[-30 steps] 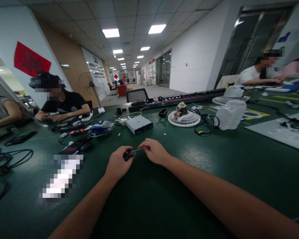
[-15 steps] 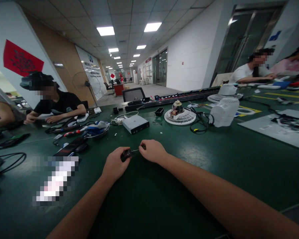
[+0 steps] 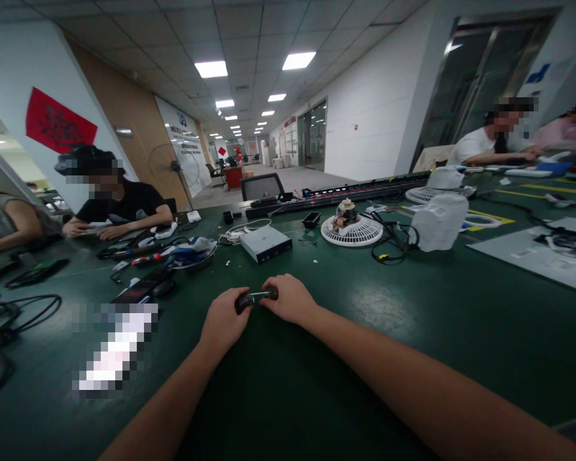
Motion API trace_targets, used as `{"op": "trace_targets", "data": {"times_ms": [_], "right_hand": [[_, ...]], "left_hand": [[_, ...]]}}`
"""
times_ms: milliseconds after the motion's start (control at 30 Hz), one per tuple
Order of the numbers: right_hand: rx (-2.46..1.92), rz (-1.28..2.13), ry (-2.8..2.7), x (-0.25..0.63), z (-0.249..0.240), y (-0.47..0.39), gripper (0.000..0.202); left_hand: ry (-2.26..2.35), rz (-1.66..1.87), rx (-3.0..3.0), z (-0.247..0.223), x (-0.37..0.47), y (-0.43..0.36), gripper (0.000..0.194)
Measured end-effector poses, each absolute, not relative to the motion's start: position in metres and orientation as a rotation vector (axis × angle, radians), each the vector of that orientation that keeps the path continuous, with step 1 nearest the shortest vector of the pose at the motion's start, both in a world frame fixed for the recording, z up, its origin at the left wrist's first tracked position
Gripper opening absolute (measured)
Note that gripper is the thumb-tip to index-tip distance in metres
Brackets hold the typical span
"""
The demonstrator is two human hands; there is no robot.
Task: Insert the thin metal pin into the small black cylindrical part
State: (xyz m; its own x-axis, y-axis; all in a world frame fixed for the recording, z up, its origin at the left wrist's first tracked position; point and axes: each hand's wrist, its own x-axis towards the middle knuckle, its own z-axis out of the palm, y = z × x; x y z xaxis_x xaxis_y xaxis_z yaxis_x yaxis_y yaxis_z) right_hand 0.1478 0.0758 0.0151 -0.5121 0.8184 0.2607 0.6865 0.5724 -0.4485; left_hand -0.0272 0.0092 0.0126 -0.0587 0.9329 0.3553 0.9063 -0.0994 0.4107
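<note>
Above the green table my left hand (image 3: 224,320) is closed around a small dark rounded part (image 3: 243,301), its fingers covering much of it. Facing it, my right hand (image 3: 290,298) pinches the dark handle of what looks like a small screwdriver (image 3: 270,293). Its thin metal shaft points left at the dark part; I cannot tell whether the tip touches it. Just beyond both hands lies a silver optical drive (image 3: 266,242) with a black front.
Farther right are a white fan grille with a motor (image 3: 351,230), a black cable (image 3: 396,242) and a white plastic housing (image 3: 439,223). A blurred bright phone-like slab (image 3: 118,349) and tools (image 3: 146,258) lie left. Co-workers sit at the left (image 3: 120,205) and right (image 3: 480,147).
My right hand has turned and shifted slightly left, so the dark handle shows more clearly. The whole view has swung a little left, shifting the scene to the right.
</note>
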Motion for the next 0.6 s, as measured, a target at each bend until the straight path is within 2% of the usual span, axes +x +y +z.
{"op": "trace_targets", "data": {"times_ms": [133, 267, 400, 500, 600], "right_hand": [[-1.205, 0.341, -2.488, 0.148, 0.018, 0.073, 0.021], [-1.112, 0.362, -2.442, 0.155, 0.021, 0.073, 0.024], [-1.004, 0.654, -2.275, 0.157, 0.020, 0.076, 0.018], [-0.968, 0.940, -2.110, 0.154, 0.017, 0.078, 0.023], [-0.929, 0.948, -2.118, 0.153, 0.016, 0.079, 0.017]], "left_hand": [[2.048, 0.855, 2.127, 0.014, -0.027, 0.008, 0.035], [1.997, 0.863, 2.135, 0.013, -0.026, 0.008, 0.035], [1.952, 0.892, 2.162, 0.013, -0.025, 0.007, 0.033], [1.914, 0.905, 2.181, 0.013, -0.023, 0.006, 0.033], [1.904, 0.897, 2.207, 0.012, -0.022, 0.006, 0.032]]}}
